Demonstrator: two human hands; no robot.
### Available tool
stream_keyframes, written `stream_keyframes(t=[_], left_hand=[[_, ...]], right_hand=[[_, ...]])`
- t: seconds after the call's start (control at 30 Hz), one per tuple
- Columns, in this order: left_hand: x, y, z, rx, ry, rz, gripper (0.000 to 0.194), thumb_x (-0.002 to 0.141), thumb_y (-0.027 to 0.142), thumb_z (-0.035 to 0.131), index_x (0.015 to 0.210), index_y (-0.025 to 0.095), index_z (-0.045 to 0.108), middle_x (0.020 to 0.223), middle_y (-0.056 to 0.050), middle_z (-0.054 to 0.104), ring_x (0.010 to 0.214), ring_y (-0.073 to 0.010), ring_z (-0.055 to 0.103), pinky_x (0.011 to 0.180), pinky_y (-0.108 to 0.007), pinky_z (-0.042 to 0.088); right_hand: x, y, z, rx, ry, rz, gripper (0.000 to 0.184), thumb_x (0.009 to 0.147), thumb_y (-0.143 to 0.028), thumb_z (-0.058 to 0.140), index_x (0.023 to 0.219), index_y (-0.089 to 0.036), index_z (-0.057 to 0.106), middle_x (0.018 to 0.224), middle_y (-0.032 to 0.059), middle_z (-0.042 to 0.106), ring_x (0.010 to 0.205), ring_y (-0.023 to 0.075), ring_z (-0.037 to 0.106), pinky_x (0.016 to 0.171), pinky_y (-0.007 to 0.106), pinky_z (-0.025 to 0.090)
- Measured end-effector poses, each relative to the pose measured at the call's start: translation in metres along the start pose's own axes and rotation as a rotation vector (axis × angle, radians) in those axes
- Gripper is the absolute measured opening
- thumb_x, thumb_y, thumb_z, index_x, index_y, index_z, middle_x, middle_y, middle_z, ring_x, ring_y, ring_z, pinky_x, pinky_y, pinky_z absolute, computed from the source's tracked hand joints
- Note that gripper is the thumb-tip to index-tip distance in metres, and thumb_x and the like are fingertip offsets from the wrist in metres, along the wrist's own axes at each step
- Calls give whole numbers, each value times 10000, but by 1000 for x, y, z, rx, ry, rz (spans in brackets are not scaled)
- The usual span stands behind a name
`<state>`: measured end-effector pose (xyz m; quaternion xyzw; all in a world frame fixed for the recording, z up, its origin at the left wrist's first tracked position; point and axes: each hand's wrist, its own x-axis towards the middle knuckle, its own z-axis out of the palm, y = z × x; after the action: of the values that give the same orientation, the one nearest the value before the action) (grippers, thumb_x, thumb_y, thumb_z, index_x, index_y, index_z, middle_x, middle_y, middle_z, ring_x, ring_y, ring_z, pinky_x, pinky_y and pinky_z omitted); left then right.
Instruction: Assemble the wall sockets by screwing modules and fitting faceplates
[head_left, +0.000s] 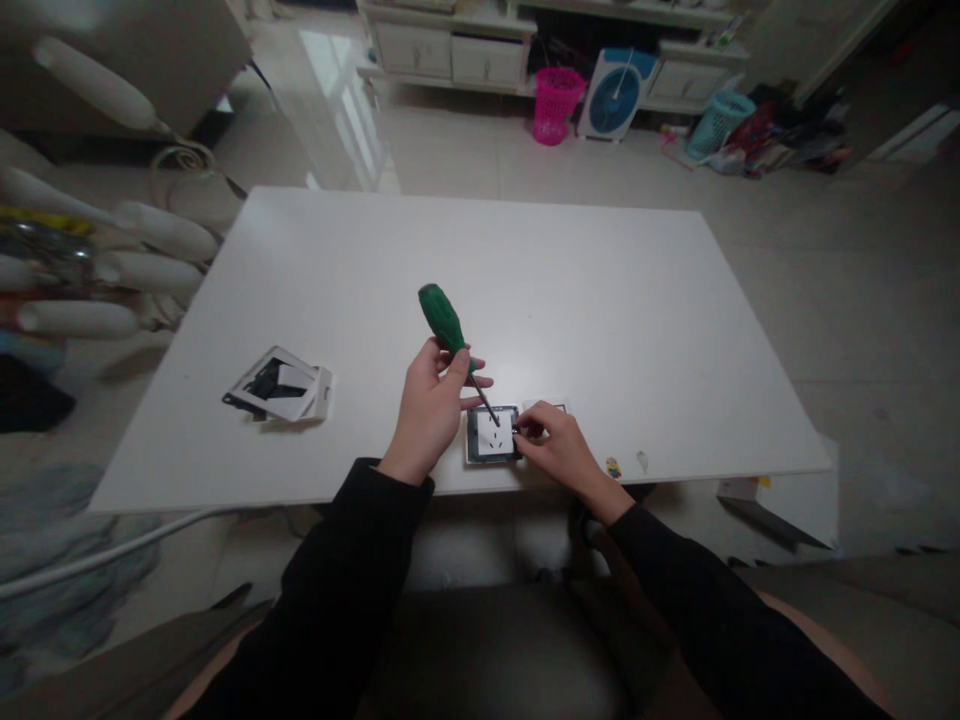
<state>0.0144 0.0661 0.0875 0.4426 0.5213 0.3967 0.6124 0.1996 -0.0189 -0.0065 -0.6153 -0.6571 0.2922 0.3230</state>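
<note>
A green-handled screwdriver (pixel 442 318) is held in my left hand (pixel 431 405), its handle pointing up and away and its shaft slanting down to the right. Below its tip lies a wall socket (pixel 495 435) with a white face and a dark frame, close to the table's near edge. My right hand (pixel 551 440) is closed at the socket's right side, thumb and fingertips pinched together at the frame. Whatever sits in that pinch is too small to make out. Partly behind the right hand rests a white piece (pixel 559 406).
On the left of the white table (pixel 600 320) a frame (pixel 274 385) leans over a small white box (pixel 322 395). Two small items, one a yellow figure (pixel 613 467), lie near the front edge. Beyond, on the floor, stand a pink basket (pixel 555 105) and a blue fan (pixel 615 95).
</note>
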Motion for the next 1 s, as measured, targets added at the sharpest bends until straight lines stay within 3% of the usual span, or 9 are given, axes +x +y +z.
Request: stream_keyframes(t=[0.33,0.53,0.77,1.0], left_hand=[[-5,-3,11,1,-28,-23,127,997,304,563,1072,200,566,1008,-61,684,764,-149,731,586,-238,608],[-6,-7,18,21,-58,-48,114,995,265,557,1083,193,557,996,-59,691,751,-138,728,596,-231,604],[-6,-10,18,55,-70,-26,124,993,265,552,1094,193,549,1013,-64,686,795,-154,739,591,-225,598],[-6,-11,18,62,-75,-15,112,990,269,555,1079,202,540,1014,-59,684,784,-144,725,599,-229,603]], right_hand=[[-2,-2,-2,22,-22,5,158,815,-89,670,908,-215,688,878,9,619,751,153,607,713,290,491],[-1,-2,-4,-39,-28,-60,345,728,-78,711,1029,-237,654,1116,70,636,1091,263,613,958,408,510],[-3,5,-2,-29,-46,-42,131,855,-115,687,922,-228,696,1195,90,647,1149,254,628,1018,429,499],[-2,7,-1,-52,-69,-73,88,881,-132,709,904,-217,701,1191,95,650,1136,252,635,1005,428,513]])
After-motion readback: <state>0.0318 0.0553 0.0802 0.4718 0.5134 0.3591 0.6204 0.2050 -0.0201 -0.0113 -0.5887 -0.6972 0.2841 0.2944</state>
